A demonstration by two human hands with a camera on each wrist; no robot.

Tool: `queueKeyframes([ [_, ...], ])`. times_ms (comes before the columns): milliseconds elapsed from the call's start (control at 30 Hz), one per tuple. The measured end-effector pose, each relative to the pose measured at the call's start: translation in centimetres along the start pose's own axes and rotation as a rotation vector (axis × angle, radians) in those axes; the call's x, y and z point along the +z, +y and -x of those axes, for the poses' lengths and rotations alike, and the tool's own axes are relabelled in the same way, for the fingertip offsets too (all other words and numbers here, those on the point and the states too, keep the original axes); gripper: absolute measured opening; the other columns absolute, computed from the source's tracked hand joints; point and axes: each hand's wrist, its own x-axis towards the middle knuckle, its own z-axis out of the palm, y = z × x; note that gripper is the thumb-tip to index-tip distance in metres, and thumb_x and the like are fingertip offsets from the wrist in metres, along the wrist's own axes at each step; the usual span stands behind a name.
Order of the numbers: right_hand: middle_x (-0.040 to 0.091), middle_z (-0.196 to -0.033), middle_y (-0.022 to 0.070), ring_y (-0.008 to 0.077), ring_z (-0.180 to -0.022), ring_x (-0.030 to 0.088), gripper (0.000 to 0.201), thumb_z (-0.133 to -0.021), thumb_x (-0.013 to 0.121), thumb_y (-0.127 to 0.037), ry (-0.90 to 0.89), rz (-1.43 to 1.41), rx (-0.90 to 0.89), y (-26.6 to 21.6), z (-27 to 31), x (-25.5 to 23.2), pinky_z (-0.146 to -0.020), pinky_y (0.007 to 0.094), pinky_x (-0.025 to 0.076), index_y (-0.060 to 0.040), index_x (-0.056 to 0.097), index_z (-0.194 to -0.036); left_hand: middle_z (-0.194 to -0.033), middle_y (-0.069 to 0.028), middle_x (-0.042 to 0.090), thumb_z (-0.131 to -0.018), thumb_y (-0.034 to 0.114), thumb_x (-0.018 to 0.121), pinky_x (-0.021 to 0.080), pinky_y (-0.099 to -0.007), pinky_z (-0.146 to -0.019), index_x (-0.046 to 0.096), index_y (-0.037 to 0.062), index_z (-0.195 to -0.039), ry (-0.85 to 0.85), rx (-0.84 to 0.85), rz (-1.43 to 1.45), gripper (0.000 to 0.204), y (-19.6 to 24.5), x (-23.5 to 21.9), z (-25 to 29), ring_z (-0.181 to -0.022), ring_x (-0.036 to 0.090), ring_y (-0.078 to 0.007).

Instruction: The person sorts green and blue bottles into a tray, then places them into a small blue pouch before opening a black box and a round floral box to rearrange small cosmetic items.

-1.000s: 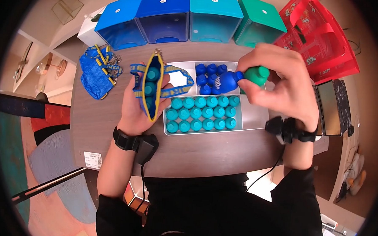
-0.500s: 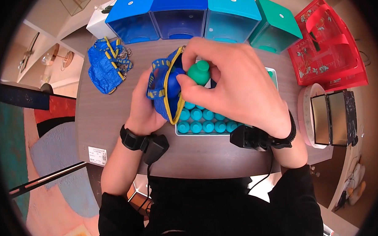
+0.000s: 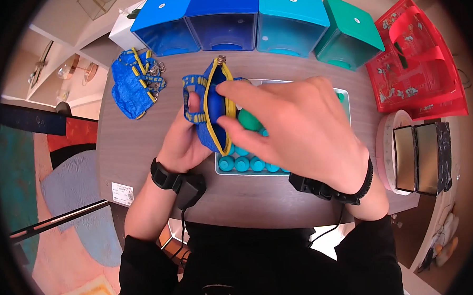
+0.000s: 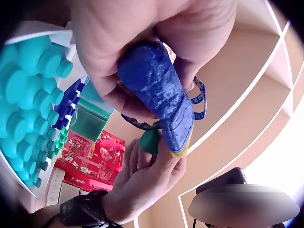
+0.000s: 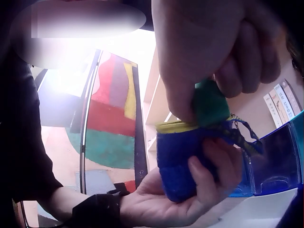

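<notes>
My left hand (image 3: 182, 142) grips a small blue bag (image 3: 206, 137) with a yellow-edged mouth and patterned straps, held over the tray's left side. In the left wrist view, fingers wrap the bag (image 4: 159, 90). A smooth blue shape, apparently a bottle (image 3: 216, 102), lies inside the mouth. My right hand (image 3: 309, 126) has its thumb and index finger at the opening, while its other fingers hold a green bottle (image 3: 249, 120) beside the bag. The right wrist view shows this green bottle (image 5: 211, 102) just above the rim. The bag's lower contents are hidden.
A white tray (image 3: 346, 101) of turquoise bottles (image 3: 241, 164) lies partly under my right hand. More blue bags (image 3: 131, 94) lie at the left. Four coloured boxes (image 3: 223, 27) line the back; red bags (image 3: 402, 77) and a round pink-white box (image 3: 387, 151) stand right.
The right hand has moved left from above the tray to the bag, bringing the blue and green bottles. The blue one has gone into the mouth; the index finger and thumb have since spread apart there.
</notes>
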Motion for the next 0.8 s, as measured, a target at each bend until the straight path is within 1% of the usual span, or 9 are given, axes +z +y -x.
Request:
queueKeyframes([
  [33, 0.064, -0.065, 0.0079, 0.0272, -0.055, 0.062, 0.028, -0.079, 0.077, -0.02, 0.001, 0.001, 0.005, 0.0, 0.1, -0.2, -0.048, 0.0359, 0.045, -0.0073, 0.067, -0.102, -0.139, -0.0118, 0.055, -0.102, 0.036, 0.054, 0.048, -0.041, -0.107, 0.038, 0.0044, -0.146, 0.002, 0.005, -0.069, 0.057, -0.2, 0.1, 0.0, -0.127, 0.056, -0.0236],
  [100, 0.064, -0.064, 0.0086, 0.0293, -0.056, 0.064, 0.036, -0.079, 0.077, -0.021, -0.188, 0.055, 0.057, -0.1, 0.2, -0.4, -0.05, 0.0382, 0.046, -0.0064, 0.062, -0.109, -0.141, -0.0118, 0.052, -0.101, 0.038, 0.055, 0.049, -0.0412, -0.106, 0.036, 0.0044, -0.147, 0.006, 0.016, -0.207, 0.06, -0.4, 0.5, 0.1, -0.127, 0.056, -0.0236],
  [133, 0.063, -0.062, 0.0089, 0.0308, -0.057, 0.064, 0.041, -0.079, 0.077, -0.022, -0.217, 0.061, 0.039, 0.2, 0.3, -0.2, -0.051, 0.0404, 0.046, -0.0062, 0.059, -0.112, -0.142, -0.0117, 0.052, -0.102, 0.035, 0.056, 0.05, -0.0416, -0.105, 0.036, 0.0045, -0.147, -0.06, 0.033, -0.25, 0.058, -0.5, 0.9, 0.0, -0.127, 0.056, -0.0241],
  [300, 0.062, -0.06, 0.0092, 0.0309, -0.057, 0.064, 0.042, -0.078, 0.077, -0.022, -0.199, 0.077, 0.055, -0.1, 0.0, -0.5, -0.05, 0.0404, 0.045, -0.0066, 0.06, -0.113, -0.141, -0.0128, 0.052, -0.105, 0.028, 0.051, 0.05, -0.0435, -0.105, 0.039, 0.005, -0.145, 0.045, 0.033, -0.202, 0.048, -0.3, 0.5, 0.5, -0.126, 0.057, -0.0258],
  [433, 0.062, -0.06, 0.0094, 0.0311, -0.056, 0.063, 0.043, -0.078, 0.077, -0.021, -0.157, 0.005, 0.051, 0.1, 0.0, -0.6, -0.05, 0.0398, 0.045, -0.0066, 0.06, -0.114, -0.141, -0.0153, 0.053, -0.107, 0.034, 0.043, 0.05, -0.0436, -0.105, 0.042, 0.005, -0.144, 0.045, -0.015, -0.056, 0.047, 0.1, 0.7, 0.3, -0.124, 0.058, -0.0276],
  [567, 0.063, -0.062, 0.0095, 0.0307, -0.055, 0.063, 0.043, -0.079, 0.077, -0.022, -0.21, -0.014, 0.033, 0.1, 0.0, -1.2, -0.05, 0.0395, 0.045, -0.0062, 0.061, -0.115, -0.141, -0.0165, 0.053, -0.107, 0.038, 0.039, 0.05, -0.0432, -0.105, 0.038, 0.0046, -0.147, 0.032, -0.074, 0.036, 0.052, 0.0, 1.0, 0.1, -0.123, 0.059, -0.0285],
  [700, 0.064, -0.064, 0.0085, 0.0299, -0.056, 0.063, 0.043, -0.08, 0.077, -0.022, -0.27, -0.054, 0.011, -0.4, 0.3, -1.6, -0.05, 0.039, 0.045, -0.0067, 0.062, -0.118, -0.14, -0.0169, 0.054, -0.107, 0.038, 0.038, 0.049, -0.043, -0.106, 0.034, 0.0062, -0.151, 0.058, -0.018, -0.013, 0.054, -0.6, 1.5, 0.0, -0.125, 0.058, -0.0285],
  [767, 0.064, -0.065, 0.0081, 0.0296, -0.057, 0.063, 0.043, -0.08, 0.076, -0.022, -0.268, -0.065, -0.008, -0.5, 0.2, -1.6, -0.05, 0.0388, 0.045, -0.0075, 0.062, -0.118, -0.141, -0.0177, 0.052, -0.103, 0.044, 0.045, 0.045, -0.0473, -0.109, 0.028, 0.0081, -0.154, 0.141, -0.006, -0.161, 0.065, -0.7, 1.5, -0.2, -0.129, 0.054, -0.031],
  [800, 0.064, -0.065, 0.0073, 0.0289, -0.057, 0.063, 0.042, -0.08, 0.077, -0.022, -0.27, -0.076, -0.013, -0.6, 0.2, -1.6, -0.05, 0.0383, 0.045, -0.0089, 0.062, -0.118, -0.142, -0.0181, 0.051, -0.1, 0.052, 0.047, 0.045, -0.0461, -0.108, 0.024, 0.007, -0.155, 0.102, 0.046, -0.214, 0.075, -0.9, 1.2, -0.2, -0.129, 0.054, -0.0297],
])
